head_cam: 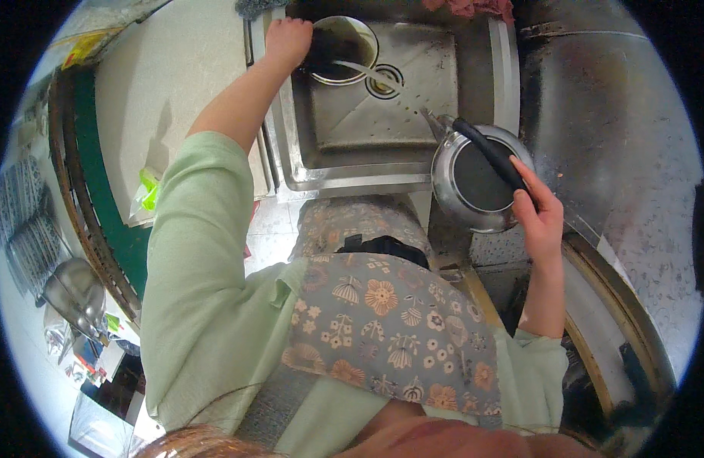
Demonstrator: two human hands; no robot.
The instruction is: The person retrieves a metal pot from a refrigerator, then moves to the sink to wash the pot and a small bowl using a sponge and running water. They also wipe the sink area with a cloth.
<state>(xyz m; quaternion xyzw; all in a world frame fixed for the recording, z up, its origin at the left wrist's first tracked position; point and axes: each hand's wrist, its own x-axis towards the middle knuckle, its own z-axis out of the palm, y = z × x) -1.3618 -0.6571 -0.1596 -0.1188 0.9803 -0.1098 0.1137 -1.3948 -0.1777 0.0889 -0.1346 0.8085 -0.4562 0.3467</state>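
My left hand is curled over a dark object at the sink's far left. Whether this is a tap or a vessel's handle, I cannot tell. Beside it a round metal-rimmed vessel sits in the basin. A stream of water runs from the dark area towards the drain. In my right hand is the black handle of a stainless-steel kettle. The kettle hangs over the sink's near right corner, its spout pointing into the basin. Its round top looks dark; whether it is lidded is unclear.
The steel sink has a raised rim. A pale board lies to its left, with a green-and-clear plastic packet on it. A red cloth hangs at the back. At right is a stained metal surface.
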